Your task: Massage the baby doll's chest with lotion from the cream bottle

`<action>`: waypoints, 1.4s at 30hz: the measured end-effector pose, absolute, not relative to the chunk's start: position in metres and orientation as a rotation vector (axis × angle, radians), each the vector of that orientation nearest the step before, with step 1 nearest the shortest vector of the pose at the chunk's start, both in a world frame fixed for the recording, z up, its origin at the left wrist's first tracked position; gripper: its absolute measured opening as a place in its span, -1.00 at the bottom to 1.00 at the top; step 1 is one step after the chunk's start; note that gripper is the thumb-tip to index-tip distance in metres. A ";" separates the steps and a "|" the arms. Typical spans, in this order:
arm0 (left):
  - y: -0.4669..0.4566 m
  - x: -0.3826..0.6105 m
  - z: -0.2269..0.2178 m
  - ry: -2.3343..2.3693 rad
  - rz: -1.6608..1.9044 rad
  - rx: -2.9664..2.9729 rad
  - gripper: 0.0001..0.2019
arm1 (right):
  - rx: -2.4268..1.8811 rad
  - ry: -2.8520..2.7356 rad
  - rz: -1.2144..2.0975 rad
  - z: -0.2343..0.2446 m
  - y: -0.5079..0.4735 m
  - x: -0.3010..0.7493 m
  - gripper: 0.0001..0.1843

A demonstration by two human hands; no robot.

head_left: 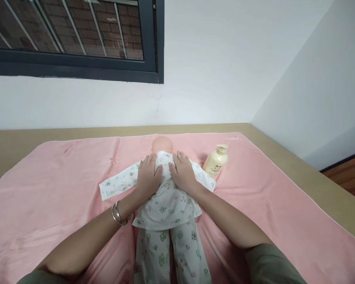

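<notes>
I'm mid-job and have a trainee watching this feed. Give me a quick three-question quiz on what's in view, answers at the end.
1. True or false: the left hand and the right hand both rest on the doll's patterned top.
2. Which hand is nearer the cream bottle? A) left; B) right; C) both equally near.
3. Fill in the blank: the metal bangles are on the ____ wrist.

Key: 1. True. 2. B, right. 3. Left.
</notes>
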State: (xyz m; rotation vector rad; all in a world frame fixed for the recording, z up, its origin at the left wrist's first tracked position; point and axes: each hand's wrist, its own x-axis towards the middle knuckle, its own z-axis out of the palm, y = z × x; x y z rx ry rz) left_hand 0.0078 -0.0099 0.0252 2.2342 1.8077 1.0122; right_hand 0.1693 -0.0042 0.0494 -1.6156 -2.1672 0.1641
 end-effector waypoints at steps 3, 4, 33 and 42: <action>-0.013 0.009 0.025 1.826 1.021 2.269 -0.50 | -1.612 -2.159 0.179 0.042 -0.002 0.171 -0.40; -0.016 0.011 0.024 1.833 1.021 2.287 -0.49 | -1.610 -2.159 0.186 0.043 0.000 0.173 -0.40; 0.000 -0.013 0.025 1.747 0.802 2.424 -0.50 | -1.502 -2.365 0.180 0.074 -0.048 0.157 -0.39; -0.043 0.003 0.066 1.720 0.756 2.479 -0.47 | -1.639 -2.366 0.255 0.081 0.009 0.186 -0.55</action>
